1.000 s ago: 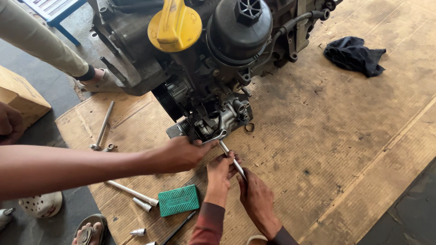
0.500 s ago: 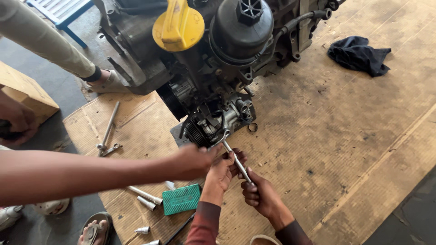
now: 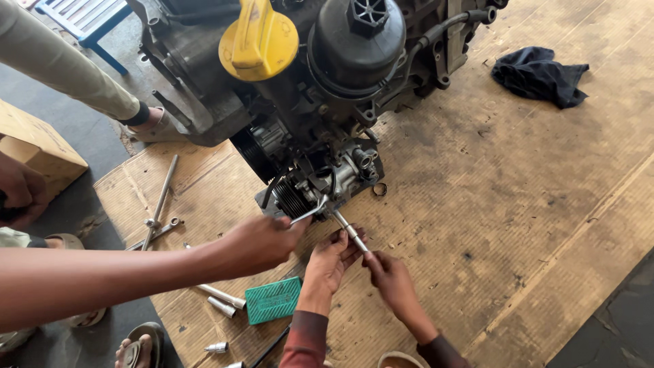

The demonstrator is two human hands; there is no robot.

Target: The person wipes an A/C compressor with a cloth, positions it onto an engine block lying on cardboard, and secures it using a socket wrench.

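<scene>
A dark engine (image 3: pixel 320 102) with a yellow filler cap (image 3: pixel 259 42) and a black round housing (image 3: pixel 357 41) lies on cardboard. At its near end sits a metal pulley unit (image 3: pixel 320 185). A silver socket bar (image 3: pixel 346 228) runs from that unit down to my hands. My left hand (image 3: pixel 330 262) wraps the bar's middle from the left. My right hand (image 3: pixel 390 278) grips its lower end. A co-worker's hand (image 3: pixel 257 242), reaching in from the left, holds a thin silver wrench (image 3: pixel 306 212) against the same unit.
On the cardboard (image 3: pixel 518 204) lie a green tool case (image 3: pixel 272 300), loose sockets (image 3: pixel 219 298), a long bar with a wrench (image 3: pixel 158 211) and a small ring (image 3: pixel 379 189). A dark rag (image 3: pixel 538 73) lies far right. A box (image 3: pixel 37 146), feet and another person's leg are at left.
My right hand has moved up along the bar, closer to my left hand. The co-worker's hand stays on the wrench, now slightly further left. The view has shifted a little.
</scene>
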